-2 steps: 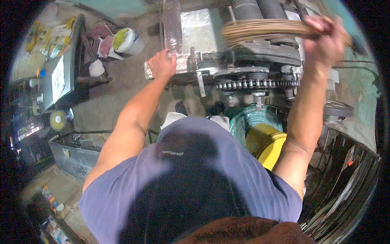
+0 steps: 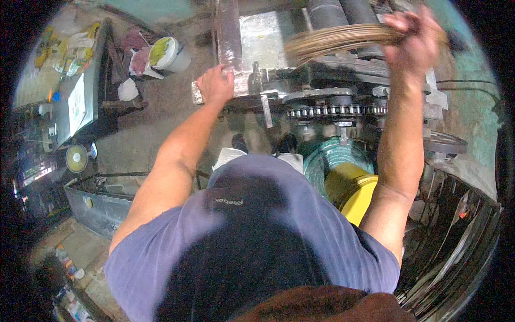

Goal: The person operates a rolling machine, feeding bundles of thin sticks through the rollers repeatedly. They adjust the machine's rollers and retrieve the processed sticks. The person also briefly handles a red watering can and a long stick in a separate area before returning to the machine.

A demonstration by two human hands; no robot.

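Observation:
My right hand [image 2: 413, 45] is closed round a hand broom [image 2: 343, 40], a bundle of long thin brown bristles that points left. Motion smears the hand and the broom's tip a little. The broom is held over a machine with dark rollers [image 2: 351, 19], and hides part of them. Below it, a chain [image 2: 338, 111] runs round a sprocket on the machine's near side. My left hand [image 2: 215, 85] lies on the worn end of a bench-like beam [image 2: 196, 92], its fingers stretched over the edge. Nothing shows in that hand. A pale flat plate [image 2: 262, 40] sits between my hands.
A yellow bucket [image 2: 359, 198] and coiled green strapping [image 2: 316, 161] stand close to my right side. At the left are a white bucket [image 2: 174, 58], a table [image 2: 102, 59], a fan [image 2: 76, 159] and a grey tub [image 2: 96, 209]. A wheel [image 2: 446, 144] sticks out at the right.
My right hand has swung left and slightly up with the hand broom in it. My left hand has stayed on the beam.

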